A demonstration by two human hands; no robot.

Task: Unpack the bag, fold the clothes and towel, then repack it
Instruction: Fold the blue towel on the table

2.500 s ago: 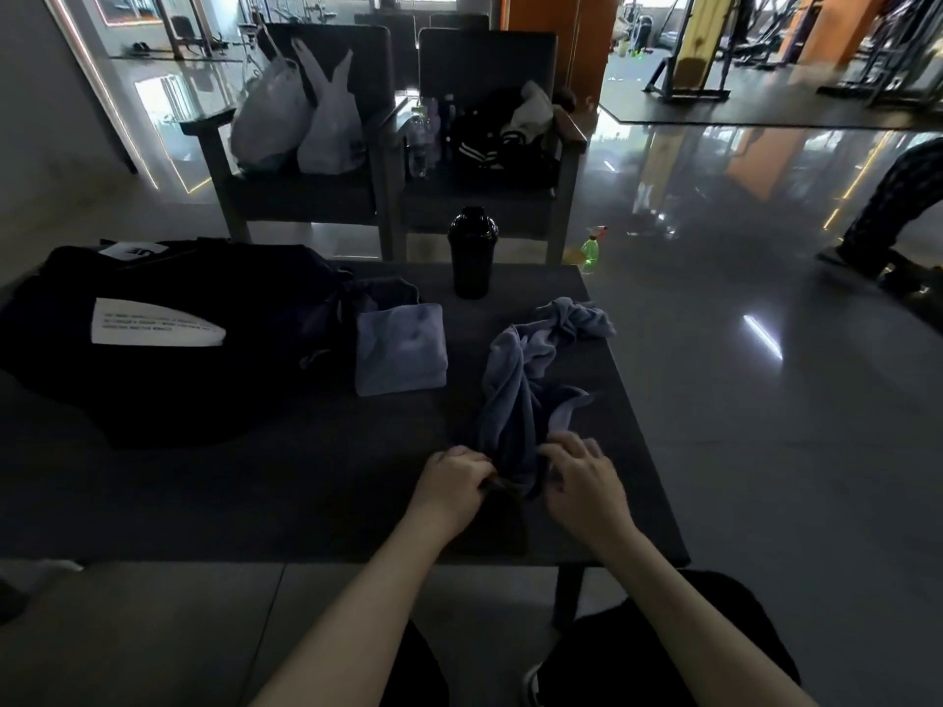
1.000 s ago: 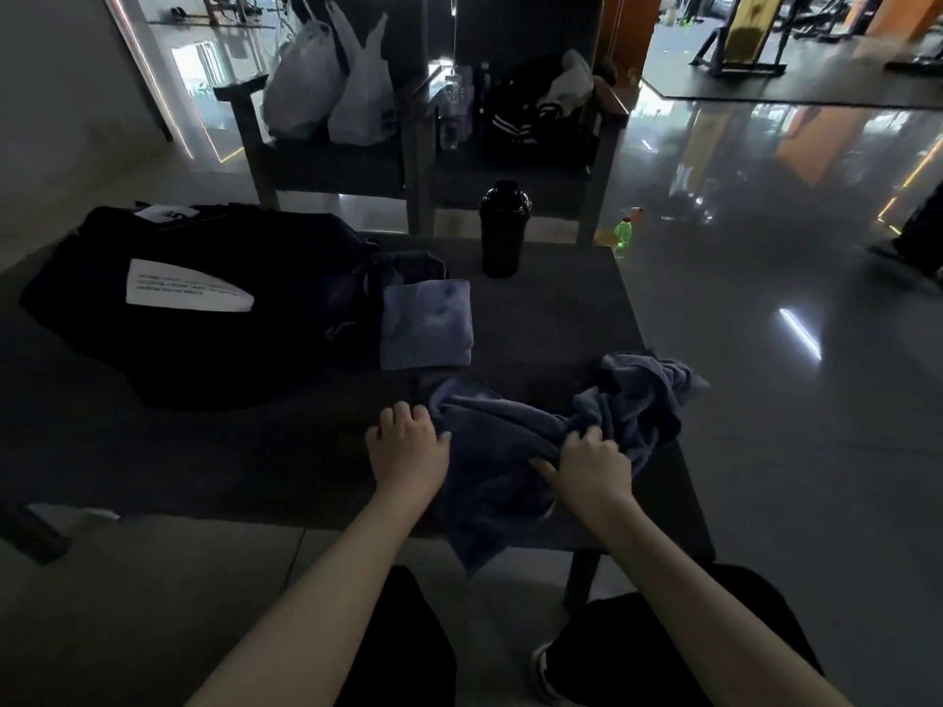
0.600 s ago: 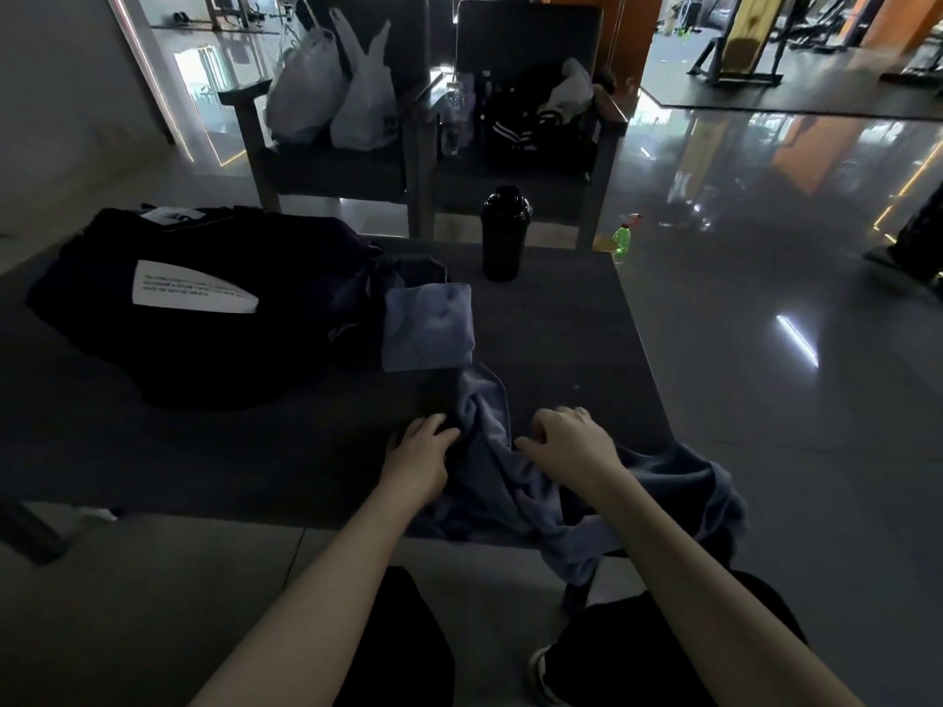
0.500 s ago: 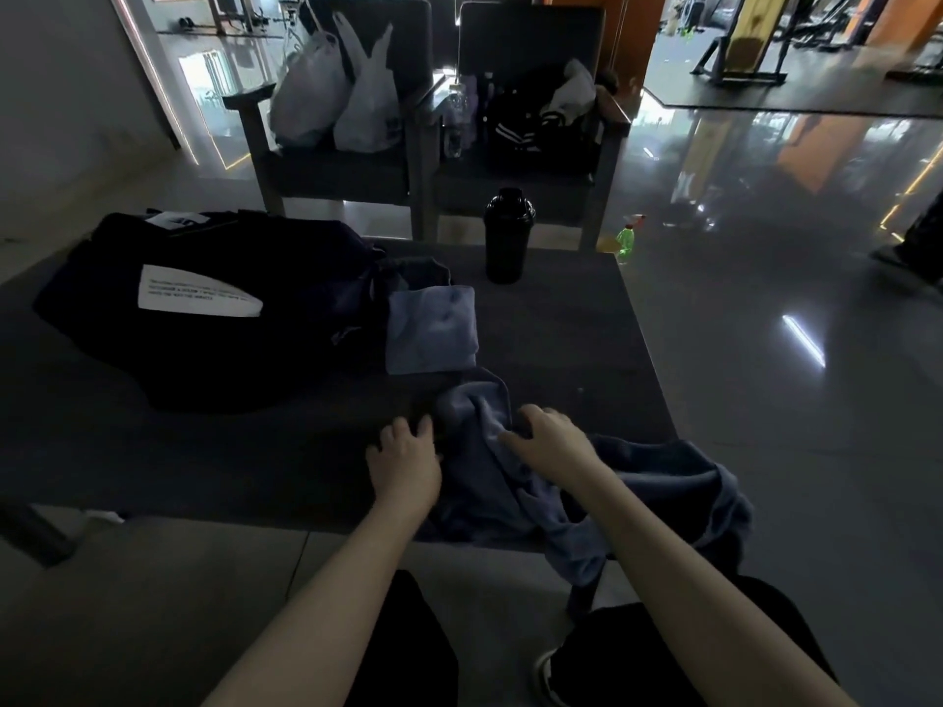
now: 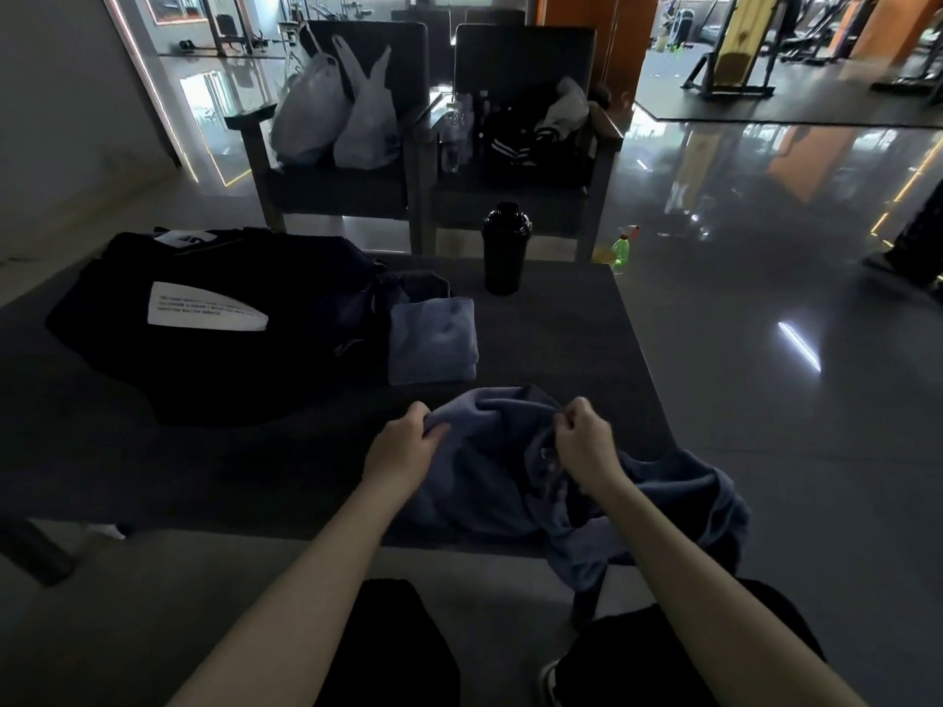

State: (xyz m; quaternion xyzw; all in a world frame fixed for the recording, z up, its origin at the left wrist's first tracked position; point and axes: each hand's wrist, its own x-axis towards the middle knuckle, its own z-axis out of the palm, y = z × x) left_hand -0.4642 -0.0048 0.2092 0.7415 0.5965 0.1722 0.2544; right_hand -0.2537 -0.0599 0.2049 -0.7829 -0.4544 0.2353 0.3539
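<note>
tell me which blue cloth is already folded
The lighter cloth beside the black bag, a neat flat square. The crumpled cloth is gripped by the left hand and right hand.

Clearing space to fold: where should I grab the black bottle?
Round its straight body, below the lid, coming from the near right: the bottle stands upright at the far edge of the table, with the folded cloth and bag to its near left.

A dark rectangular counter (image 5: 561, 339) carries a black fabric bag (image 5: 245, 380) at 10 o'clock, a folded blue-grey cloth (image 5: 432, 340) mid-counter, a black plastic bottle (image 5: 505, 250) at 1 o'clock and a crumpled blue-grey cloth (image 5: 490, 482) at 5 o'clock.
</note>
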